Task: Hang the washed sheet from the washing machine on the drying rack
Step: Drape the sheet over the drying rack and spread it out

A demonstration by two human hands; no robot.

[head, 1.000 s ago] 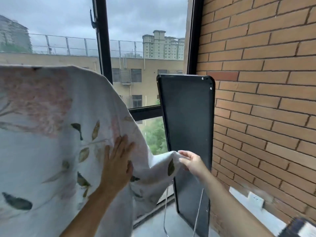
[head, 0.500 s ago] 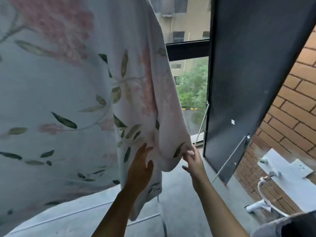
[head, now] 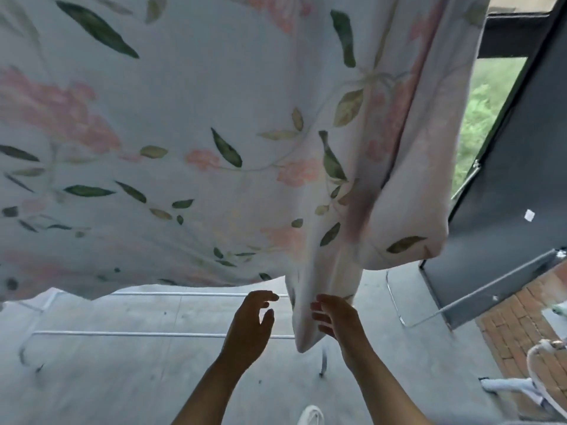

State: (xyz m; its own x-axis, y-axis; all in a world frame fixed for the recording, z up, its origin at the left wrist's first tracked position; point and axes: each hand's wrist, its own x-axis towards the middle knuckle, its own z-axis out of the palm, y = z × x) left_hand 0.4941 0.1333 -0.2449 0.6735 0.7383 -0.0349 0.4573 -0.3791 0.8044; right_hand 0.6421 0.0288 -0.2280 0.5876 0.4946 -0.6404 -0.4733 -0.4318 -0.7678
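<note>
The white sheet [head: 190, 124] with pink flowers and green leaves hangs over the drying rack and fills the upper view. Its lower hem runs across the middle, with a folded corner drooping lowest near the centre. White rack rails [head: 129, 334] show beneath the hem. My left hand [head: 250, 328] is just left of the drooping corner, fingers loosely spread, touching nothing. My right hand [head: 336, 322] touches that corner from the right with relaxed fingers; no closed grip shows.
A dark grey panel [head: 515, 185] leans at the right on a thin metal stand [head: 478, 299]. A red brick wall [head: 518, 326] is at lower right, with white fittings beside it. Grey concrete floor [head: 122, 381] lies below. A window [head: 487, 111] shows greenery.
The view has tilted downward, from the window to the sheet's lower hem and the floor. Both hands slid down the sheet; my left hand has come off the fabric.
</note>
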